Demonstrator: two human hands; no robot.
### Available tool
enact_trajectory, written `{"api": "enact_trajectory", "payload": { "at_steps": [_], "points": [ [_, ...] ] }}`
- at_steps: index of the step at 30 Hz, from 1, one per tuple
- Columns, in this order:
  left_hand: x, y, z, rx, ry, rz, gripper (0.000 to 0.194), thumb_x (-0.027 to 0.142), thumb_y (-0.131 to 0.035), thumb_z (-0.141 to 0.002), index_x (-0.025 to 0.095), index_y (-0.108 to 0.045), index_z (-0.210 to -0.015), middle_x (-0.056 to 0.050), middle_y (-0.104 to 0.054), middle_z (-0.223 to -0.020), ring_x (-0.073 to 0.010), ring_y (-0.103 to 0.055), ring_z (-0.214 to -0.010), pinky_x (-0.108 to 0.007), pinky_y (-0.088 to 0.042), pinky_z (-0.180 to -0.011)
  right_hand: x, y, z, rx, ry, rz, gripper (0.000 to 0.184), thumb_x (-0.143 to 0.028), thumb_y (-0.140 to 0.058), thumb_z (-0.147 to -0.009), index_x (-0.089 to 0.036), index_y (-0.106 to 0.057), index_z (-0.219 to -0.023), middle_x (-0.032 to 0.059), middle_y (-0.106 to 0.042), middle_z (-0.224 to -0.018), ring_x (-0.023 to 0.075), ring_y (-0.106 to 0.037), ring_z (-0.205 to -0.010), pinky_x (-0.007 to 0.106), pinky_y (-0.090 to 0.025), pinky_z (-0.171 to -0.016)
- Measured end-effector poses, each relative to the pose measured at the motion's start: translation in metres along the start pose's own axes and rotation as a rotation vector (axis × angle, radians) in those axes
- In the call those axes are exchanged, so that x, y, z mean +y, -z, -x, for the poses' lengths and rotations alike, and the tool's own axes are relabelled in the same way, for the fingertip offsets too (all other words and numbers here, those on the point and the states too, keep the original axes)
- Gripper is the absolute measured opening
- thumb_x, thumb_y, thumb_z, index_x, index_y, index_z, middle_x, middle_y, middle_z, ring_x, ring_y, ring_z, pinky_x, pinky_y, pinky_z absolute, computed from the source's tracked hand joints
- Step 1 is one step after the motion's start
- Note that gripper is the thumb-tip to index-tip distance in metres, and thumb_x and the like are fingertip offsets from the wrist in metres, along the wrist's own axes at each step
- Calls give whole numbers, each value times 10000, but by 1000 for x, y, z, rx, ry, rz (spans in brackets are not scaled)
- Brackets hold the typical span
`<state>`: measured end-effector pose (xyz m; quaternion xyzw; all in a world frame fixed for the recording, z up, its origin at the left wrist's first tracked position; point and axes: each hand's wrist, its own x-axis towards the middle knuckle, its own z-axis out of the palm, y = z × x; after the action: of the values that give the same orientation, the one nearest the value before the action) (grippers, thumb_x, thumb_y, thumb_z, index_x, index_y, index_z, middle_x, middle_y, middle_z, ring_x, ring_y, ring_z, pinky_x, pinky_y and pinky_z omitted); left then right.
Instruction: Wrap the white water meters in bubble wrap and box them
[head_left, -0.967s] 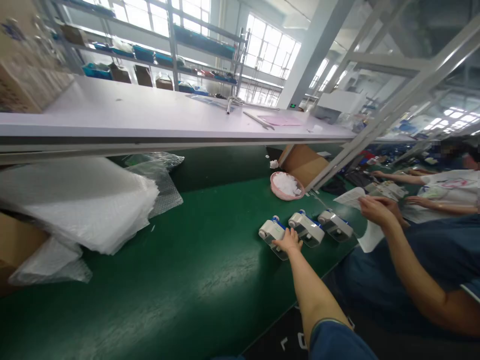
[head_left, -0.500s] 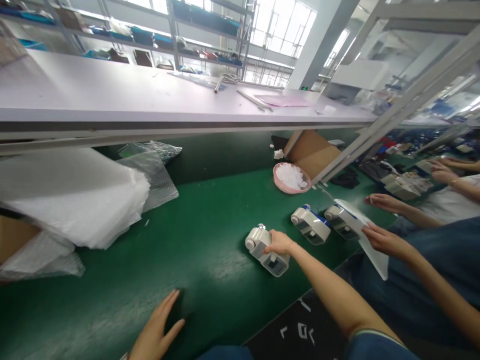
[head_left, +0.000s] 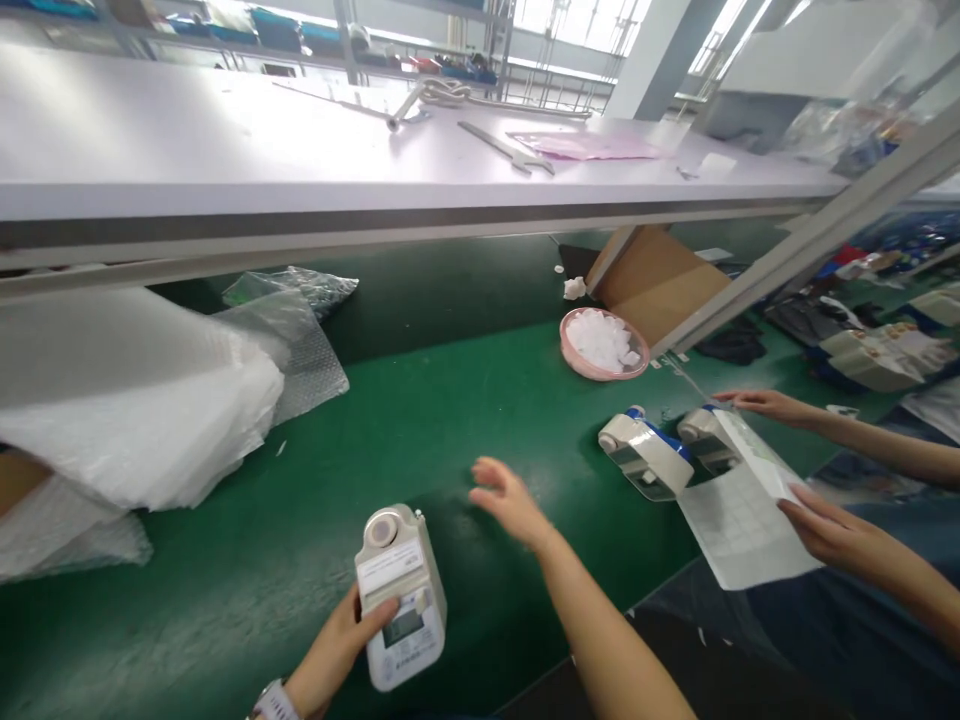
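My left hand [head_left: 346, 632] grips a white meter [head_left: 403, 590] by its left side, thumb on the front near a small grey display. The meter has a round knob-like end at the top, a printed label and a clear cover below. Its face is turned up towards me. To the right of it, my right hand [head_left: 510, 500] hovers over the green mat [head_left: 465, 400], fingers apart and holding nothing. Two more such meters, a nearer one [head_left: 646, 455] and a farther one [head_left: 705, 437], stand on the mat further right.
A co-worker's hands [head_left: 832, 525] hold a white sheet [head_left: 739, 520] at right. A pink bowl [head_left: 577, 362] of white pieces stands by a cardboard box [head_left: 660, 280]. White foam wrap [head_left: 150, 400] lies at left. A wrench [head_left: 506, 148] rests on the raised shelf [head_left: 225, 150].
The meter has moved left and towards me, from my right hand into my left. My right hand has let go and opened. The co-worker's white sheet has turned and tilted.
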<state>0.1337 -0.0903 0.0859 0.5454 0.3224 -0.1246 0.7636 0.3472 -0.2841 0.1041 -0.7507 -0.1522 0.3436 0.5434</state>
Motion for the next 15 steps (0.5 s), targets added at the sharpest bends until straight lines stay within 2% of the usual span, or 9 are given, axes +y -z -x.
{"api": "enact_trajectory", "payload": {
  "at_steps": [1,2,3,4,5,6,8,11,15],
  "points": [
    [4,1,0,-7,-3,-14,675,509,-734,-661,171,-535,-1210,-121,-589,-1250,-315,-528,-1176,-432,-385,-1055,0,40,-2,212,30,59,769,-508,-587,-755,-225,-233,-1376,118,-293,-1468,252,-254,-1358,450,-194,-1113],
    [7,1,0,-14,-9,-25,670,509,-746,-644,172,-548,-1188,-120,-592,-1245,-317,-529,-1174,-432,-389,-1053,1,82,-3,555,59,279,803,-528,-584,-744,-176,-236,-1376,163,-275,-1466,281,-229,-1364,469,-193,-1108],
    [10,1,-1,-25,-12,-33,672,510,-754,-632,175,-551,-1178,-119,-591,-1247,-320,-527,-1174,-436,-391,-1052,5,124,-3,806,27,517,853,-521,-618,-712,-126,-246,-1370,215,-261,-1458,320,-214,-1362,485,-200,-1099],
    [12,0,-2,-34,-12,-38,678,514,-756,-625,178,-549,-1176,-118,-588,-1251,-324,-526,-1174,-442,-390,-1052,11,163,-2,922,-71,721,886,-504,-658,-679,-106,-253,-1360,245,-280,-1437,349,-232,-1348,504,-227,-1078],
    [13,-1,-3,-41,-8,-41,683,519,-754,-625,181,-543,-1181,-117,-585,-1255,-327,-525,-1174,-447,-386,-1055,18,197,0,945,-207,891,884,-488,-684,-656,-112,-275,-1344,248,-331,-1404,366,-268,-1326,538,-263,-1044],
    [13,-1,-4,-45,-3,-45,687,523,-750,-627,184,-537,-1186,-116,-581,-1260,-328,-523,-1176,-449,-381,-1060,26,224,2,906,-358,1018,877,-470,-716,-618,-115,-316,-1314,250,-395,-1353,383,-315,-1294,584,-284,-1007],
    [11,0,-6,-37,0,-52,699,530,-746,-626,187,-525,-1193,-113,-575,-1268,-326,-509,-1193,-442,-368,-1071,41,259,5,770,-567,1138,812,-433,-751,-569,-126,-398,-1233,233,-489,-1257,383,-407,-1224,609,-339,-943],
    [8,3,-8,-27,-9,-54,718,536,-744,-620,181,-509,-1197,-117,-571,-1273,-320,-491,-1212,-431,-363,-1076,55,276,5,683,-624,1157,749,-445,-752,-547,-140,-449,-1160,217,-508,-1231,357,-447,-1196,554,-407,-906],
    [5,3,-9,-37,-16,-32,715,519,-751,-619,172,-503,-1193,-125,-581,-1257,-322,-517,-1183,-430,-386,-1054,60,273,4,718,-563,1166,762,-510,-731,-538,-124,-459,-1136,231,-521,-1201,378,-479,-1156,539,-448,-854]
  ]
}}
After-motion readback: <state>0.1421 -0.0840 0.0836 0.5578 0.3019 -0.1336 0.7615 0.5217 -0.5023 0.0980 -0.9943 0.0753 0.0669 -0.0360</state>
